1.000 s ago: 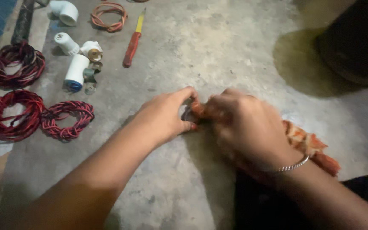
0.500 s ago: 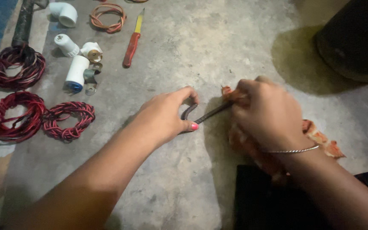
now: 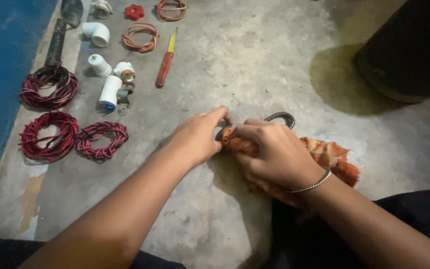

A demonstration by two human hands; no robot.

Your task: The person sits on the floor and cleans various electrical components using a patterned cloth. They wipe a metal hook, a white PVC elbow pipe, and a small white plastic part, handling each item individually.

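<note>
Dark metal hook (image 3: 280,117), curved end poking out on the concrete floor (image 3: 255,60), shank wrapped in crumpled orange patterned rag (image 3: 327,153), lying flat.

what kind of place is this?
Probably an informal plumbing or electrical work spot on a bare concrete floor: red wire coils, white pipe fittings and a red-handled tool are laid out beside a blue wall.

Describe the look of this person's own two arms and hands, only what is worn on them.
Both forearms are bare, with no sleeves or gloves in view. The right hand has a thin silver chain bracelet at the wrist. The left hand shows no ring, watch or band; its nails are too hidden here to judge.
</note>
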